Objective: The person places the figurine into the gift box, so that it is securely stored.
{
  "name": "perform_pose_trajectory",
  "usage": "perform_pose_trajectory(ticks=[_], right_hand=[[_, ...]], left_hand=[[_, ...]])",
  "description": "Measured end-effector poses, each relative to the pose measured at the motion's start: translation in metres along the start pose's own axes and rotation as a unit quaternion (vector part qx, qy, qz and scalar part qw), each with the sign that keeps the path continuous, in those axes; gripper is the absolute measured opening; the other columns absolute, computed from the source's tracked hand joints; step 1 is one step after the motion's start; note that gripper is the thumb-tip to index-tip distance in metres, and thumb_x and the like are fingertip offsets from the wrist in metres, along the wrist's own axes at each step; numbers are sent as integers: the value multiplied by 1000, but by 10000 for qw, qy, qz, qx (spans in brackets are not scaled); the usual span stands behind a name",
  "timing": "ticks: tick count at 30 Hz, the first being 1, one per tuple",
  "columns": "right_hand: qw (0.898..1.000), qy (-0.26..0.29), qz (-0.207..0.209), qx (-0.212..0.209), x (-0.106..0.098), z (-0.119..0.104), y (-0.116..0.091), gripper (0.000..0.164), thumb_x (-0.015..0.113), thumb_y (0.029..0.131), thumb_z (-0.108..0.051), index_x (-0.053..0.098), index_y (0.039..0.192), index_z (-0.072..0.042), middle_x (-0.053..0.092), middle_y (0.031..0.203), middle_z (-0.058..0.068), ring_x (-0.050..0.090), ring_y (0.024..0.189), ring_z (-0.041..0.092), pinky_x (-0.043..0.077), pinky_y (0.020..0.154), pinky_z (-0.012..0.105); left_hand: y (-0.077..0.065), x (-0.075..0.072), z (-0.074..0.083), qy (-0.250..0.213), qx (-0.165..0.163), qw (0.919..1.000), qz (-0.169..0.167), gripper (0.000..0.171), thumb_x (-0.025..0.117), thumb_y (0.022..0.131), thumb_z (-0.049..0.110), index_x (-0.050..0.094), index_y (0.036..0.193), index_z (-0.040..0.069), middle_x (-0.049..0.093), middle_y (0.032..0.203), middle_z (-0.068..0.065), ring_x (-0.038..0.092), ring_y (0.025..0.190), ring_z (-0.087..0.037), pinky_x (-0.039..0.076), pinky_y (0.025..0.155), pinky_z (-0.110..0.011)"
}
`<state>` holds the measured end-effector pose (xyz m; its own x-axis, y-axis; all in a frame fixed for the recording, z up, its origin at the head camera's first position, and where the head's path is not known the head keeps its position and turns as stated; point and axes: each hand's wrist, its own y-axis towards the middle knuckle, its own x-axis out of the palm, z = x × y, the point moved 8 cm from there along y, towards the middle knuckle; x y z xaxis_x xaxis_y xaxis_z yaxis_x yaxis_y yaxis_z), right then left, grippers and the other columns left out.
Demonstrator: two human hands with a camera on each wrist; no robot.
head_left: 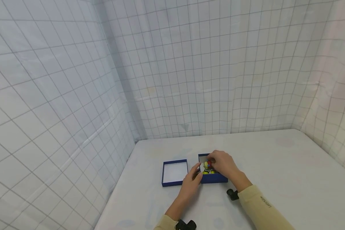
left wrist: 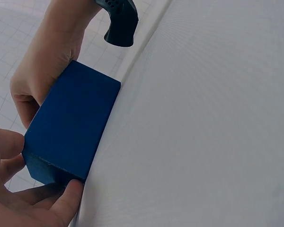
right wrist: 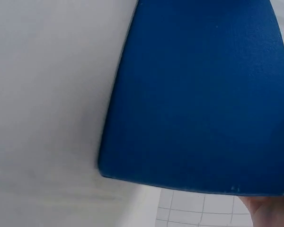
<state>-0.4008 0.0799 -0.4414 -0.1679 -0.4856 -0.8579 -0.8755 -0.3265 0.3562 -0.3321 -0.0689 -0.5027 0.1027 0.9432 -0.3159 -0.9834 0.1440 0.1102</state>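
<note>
A blue box (head_left: 214,178) with a white inside stands on the white table. Inside it are small glossy toy figures (head_left: 206,164) in yellow, red and blue; their exact kind is too small to tell. My left hand (head_left: 190,183) holds the box's left end, its fingers and thumb around that end, as the left wrist view also shows. Over the box's right side, my right hand (head_left: 222,163) reaches in with bent fingers at a red and yellow figure; its fingertips are partly hidden. The right wrist view shows mostly the blue outer wall (right wrist: 194,104) of the box.
Left of the box lies a shallow blue-edged lid (head_left: 174,172), its white inside facing up. White tabletop (head_left: 264,159) extends around both. Gridded white curtains (head_left: 189,70) hang behind and at the sides. Each wrist carries a small black camera (head_left: 232,194).
</note>
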Motion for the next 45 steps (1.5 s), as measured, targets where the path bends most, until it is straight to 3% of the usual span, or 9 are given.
perform_pose_trajectory(ticks=[9,21,28,37,45], right_hand=[[9989,344,289,-153,-16,2,-7,28,83,79,-3,79,105,-14,73,101,0,69,94,22,57,84,45],[9896,1237,723,-73,-35,-7,-16,33,80,81,-4,77,113,-12,73,110,1,69,102,23,57,85,46],[9840,1609,761,62,-38,-24,-20,39,79,81,-3,74,119,-13,72,115,4,69,101,23,57,85,45],[9754,1981,929,-263,-40,-50,-18,42,80,80,1,73,120,-10,73,111,10,71,93,29,59,77,41],[9745,2058,883,-178,-31,-61,-23,39,80,83,-5,72,121,-12,73,105,6,70,92,23,59,77,37]], left_hand=[[-2,4,-2,-112,-29,9999,-55,48,49,107,34,42,154,28,47,152,-11,47,137,-33,49,102,-47],[-1,2,-1,-376,-218,9990,-42,49,50,107,30,40,155,31,42,155,-14,46,137,-38,51,100,-45],[-3,-15,17,-371,-160,9990,205,48,53,106,29,43,153,33,45,152,-17,49,133,-41,52,96,-52],[-3,-46,41,100,132,9987,479,48,53,104,36,44,151,36,48,150,-17,51,132,-39,49,98,-58],[-5,-67,42,428,87,9969,651,50,55,104,34,43,153,32,51,147,-16,56,128,-36,50,96,-59]])
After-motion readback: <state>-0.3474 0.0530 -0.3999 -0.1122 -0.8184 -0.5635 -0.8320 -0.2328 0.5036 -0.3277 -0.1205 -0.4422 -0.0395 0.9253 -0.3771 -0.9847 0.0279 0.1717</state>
